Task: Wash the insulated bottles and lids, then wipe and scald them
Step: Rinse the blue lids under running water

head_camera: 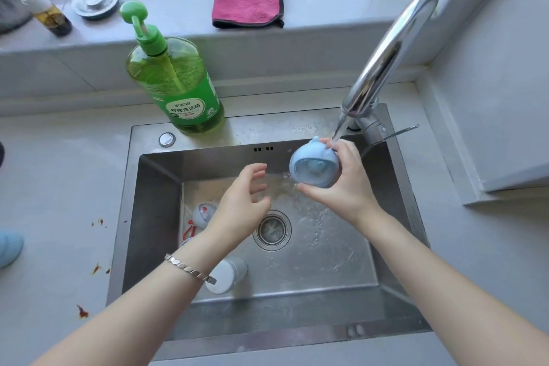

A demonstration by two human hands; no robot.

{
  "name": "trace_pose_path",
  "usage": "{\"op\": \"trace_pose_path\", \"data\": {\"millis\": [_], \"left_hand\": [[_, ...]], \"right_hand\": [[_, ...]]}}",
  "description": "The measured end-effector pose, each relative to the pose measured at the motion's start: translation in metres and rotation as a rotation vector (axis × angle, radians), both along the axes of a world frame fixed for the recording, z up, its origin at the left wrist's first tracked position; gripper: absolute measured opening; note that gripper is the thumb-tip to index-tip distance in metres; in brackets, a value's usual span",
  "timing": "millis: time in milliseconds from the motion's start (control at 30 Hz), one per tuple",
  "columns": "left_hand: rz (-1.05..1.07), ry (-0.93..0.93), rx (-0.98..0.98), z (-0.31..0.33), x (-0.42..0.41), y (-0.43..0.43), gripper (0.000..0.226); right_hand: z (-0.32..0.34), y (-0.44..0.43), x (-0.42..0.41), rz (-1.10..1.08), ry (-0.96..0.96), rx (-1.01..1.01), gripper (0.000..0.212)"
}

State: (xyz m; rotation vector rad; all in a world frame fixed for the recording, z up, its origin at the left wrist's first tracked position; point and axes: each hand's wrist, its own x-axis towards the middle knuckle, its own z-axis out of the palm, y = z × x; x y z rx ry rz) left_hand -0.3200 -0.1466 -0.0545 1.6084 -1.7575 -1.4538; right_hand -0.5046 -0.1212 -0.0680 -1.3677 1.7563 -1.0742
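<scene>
My right hand point(347, 184) grips a light blue bottle lid point(313, 166) under the running water from the faucet point(383, 59), its hollow inside turned toward me. My left hand point(242, 202) hovers over the sink point(148, 217) with fingers relaxed and spread, holding nothing, a short way left of the lid. On the sink floor lies a white insulated bottle point(227, 275), partly hidden by my left wrist. A grey lid with a red strap point(202, 217) lies at the sink's left side.
A green dish soap pump bottle point(175, 83) stands behind the sink. A pink cloth point(248, 4), a metal drain stopper point(95, 2) and a small spray bottle point(44, 9) sit on the windowsill. The drain point(271, 230) is mid-sink. A light blue object point(9, 248) lies at the left counter edge.
</scene>
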Motion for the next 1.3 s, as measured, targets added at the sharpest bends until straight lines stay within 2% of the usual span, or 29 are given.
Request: {"op": "trace_pose_path", "data": {"millis": [67, 167, 233, 300, 400, 600, 733, 800, 867, 967, 1067, 1233, 1300], "left_hand": [[-0.002, -0.003, 0.009, 0.0, -0.004, -0.001, 0.048], [-0.021, 0.005, 0.01, 0.004, -0.013, -0.001, 0.045], [-0.041, -0.003, -0.006, 0.006, -0.019, -0.002, 0.043], [-0.063, -0.033, -0.031, 0.01, -0.023, -0.004, 0.044], [-0.058, -0.046, -0.051, 0.015, -0.024, -0.006, 0.045], [-0.01, -0.008, -0.079, 0.021, -0.013, -0.006, 0.042], [0.014, 0.019, -0.07, 0.02, -0.005, -0.005, 0.038], [0.03, 0.03, -0.051, 0.019, -0.005, -0.005, 0.038], [0.044, 0.026, -0.029, 0.018, -0.01, -0.005, 0.038], [0.037, 0.018, 0.013, 0.018, -0.022, -0.007, 0.042], [0.049, 0.049, 0.104, 0.019, -0.036, -0.01, 0.045], [0.153, 0.37, 0.423, 0.027, -0.048, -0.014, 0.054], [0.15, 0.469, 0.477, 0.03, -0.051, -0.014, 0.061]], "right_hand": [[0.001, 0.002, -0.006, -0.097, -0.199, 0.127, 0.067], [0.0, 0.004, -0.011, -0.194, -0.744, 0.337, 0.058], [0.0, 0.004, -0.012, -0.228, -1.07, 0.434, 0.041], [0.004, 0.004, -0.009, -0.272, -1.297, 0.523, 0.029], [0.008, -0.001, -0.003, -0.294, -1.462, 0.625, 0.039], [0.0, -0.016, 0.016, -0.247, -1.592, 0.769, 0.056], [0.001, -0.02, 0.018, -0.22, -1.554, 0.761, 0.054], [0.0, -0.018, 0.013, -0.265, -1.435, 0.721, 0.046], [0.0, -0.016, 0.006, -0.269, -1.215, 0.642, 0.034], [0.005, -0.011, -0.004, -0.244, -0.735, 0.496, 0.026], [0.012, -0.008, -0.01, -0.205, -0.35, 0.24, 0.043], [0.015, -0.006, -0.011, -0.066, -0.059, 0.026, 0.072], [0.018, -0.003, -0.012, -0.01, 0.036, -0.023, 0.079]]}}
